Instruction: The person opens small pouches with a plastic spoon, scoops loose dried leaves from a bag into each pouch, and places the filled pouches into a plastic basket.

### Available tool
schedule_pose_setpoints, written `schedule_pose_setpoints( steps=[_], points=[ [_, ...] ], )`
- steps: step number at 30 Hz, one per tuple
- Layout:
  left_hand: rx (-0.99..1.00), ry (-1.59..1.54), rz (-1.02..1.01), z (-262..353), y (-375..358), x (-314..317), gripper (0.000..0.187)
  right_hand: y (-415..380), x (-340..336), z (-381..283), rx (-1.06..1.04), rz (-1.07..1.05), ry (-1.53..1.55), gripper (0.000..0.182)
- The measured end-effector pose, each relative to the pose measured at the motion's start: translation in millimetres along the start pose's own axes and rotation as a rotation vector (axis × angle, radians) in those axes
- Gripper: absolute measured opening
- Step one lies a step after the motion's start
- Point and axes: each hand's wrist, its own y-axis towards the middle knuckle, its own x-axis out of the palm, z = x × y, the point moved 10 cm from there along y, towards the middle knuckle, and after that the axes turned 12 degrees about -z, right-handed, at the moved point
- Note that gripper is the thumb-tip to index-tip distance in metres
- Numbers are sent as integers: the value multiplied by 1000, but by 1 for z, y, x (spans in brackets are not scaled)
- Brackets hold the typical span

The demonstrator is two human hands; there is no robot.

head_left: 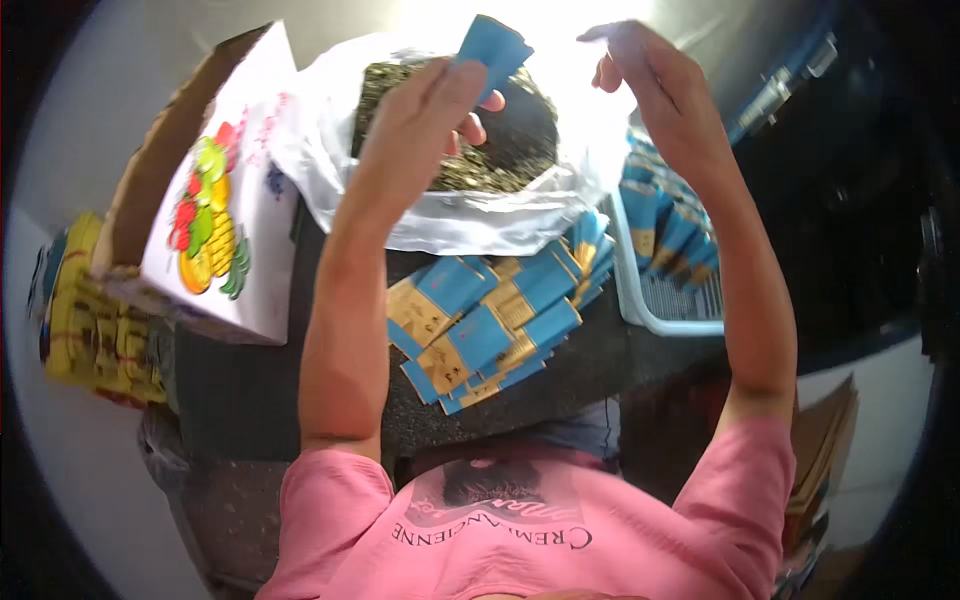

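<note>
Head view looks down over a dark table [250,390], and the biggest thing on it is the white plastic bag [330,150] lying open right under both raised hands, with a heap of dark dried leaves [510,140] inside it. Off to the outer side of the left hand sits a cardboard box [215,200] with fruit printed on its white flap, and beyond that a yellow bundle [90,310]. On the outer side of the right hand there's a white basket [650,290] with blue packets stood up in it. Closer to the body, below both forearms, is a fanned pile of blue and gold packets [490,330].

Left hand [425,110] is pinching one blue packet [492,50] between thumb and fingers, held up over the leaves. Right hand [645,65] is up beside it with the fingers curled; the glare is too strong for me to tell if it has hold of anything.

What could go wrong, I reckon: the packet is gripped only near one end, so a tilt could drop it into the leaves. The forearms pass right over the loose pile, so a lowered elbow could scatter it. The bag's floppy rim could fold inward and get in the way.
</note>
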Motion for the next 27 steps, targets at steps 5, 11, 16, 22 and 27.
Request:
schedule_pose_setpoints(
  steps=[5, 11, 16, 22, 27],
  points=[
    [28, -199, -132, 28, -7, 50, 50, -25, -11, -28, -168, -26, 385, 22],
    [-3, -216, -302, 32, -17, 106, 41, -70, -39, -36, -403, 13, 304, 20],
    [85, 187, -351, 46, -23, 118, 34, -132, -89, 32, 263, 138, 524, 18],
    [67, 202, -385, 58, -28, 115, 37, -237, -88, 113, 625, -102, 220, 20],
    [130, 318, -475, 87, -41, 120, 42, -286, -55, 138, 774, -62, 269, 13]
  ],
)
